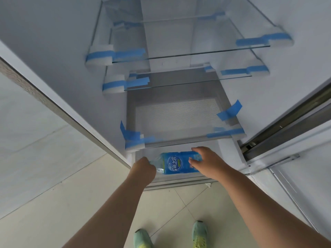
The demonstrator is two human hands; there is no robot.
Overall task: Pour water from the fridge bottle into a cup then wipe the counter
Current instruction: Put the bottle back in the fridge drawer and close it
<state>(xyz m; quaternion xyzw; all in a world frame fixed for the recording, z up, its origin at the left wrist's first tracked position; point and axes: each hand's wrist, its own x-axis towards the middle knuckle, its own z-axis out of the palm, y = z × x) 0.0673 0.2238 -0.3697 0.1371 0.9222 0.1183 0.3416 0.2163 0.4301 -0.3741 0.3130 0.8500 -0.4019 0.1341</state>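
Note:
A clear water bottle (174, 163) with a blue label lies on its side at the bottom of the open fridge. My left hand (143, 167) is curled round its neck end on the left. My right hand (206, 161) wraps its fingers over the bottle's right end. The cap is hidden behind my left hand. No cup and no counter are in view.
Glass shelves (179, 56) taped with blue tape (132, 52) and foam blocks sit above, bare. A drawer cover (179, 115) lies just above the bottle. The fridge door (295, 176) stands open at right, a wall at left. My feet (199, 233) stand on the tiled floor.

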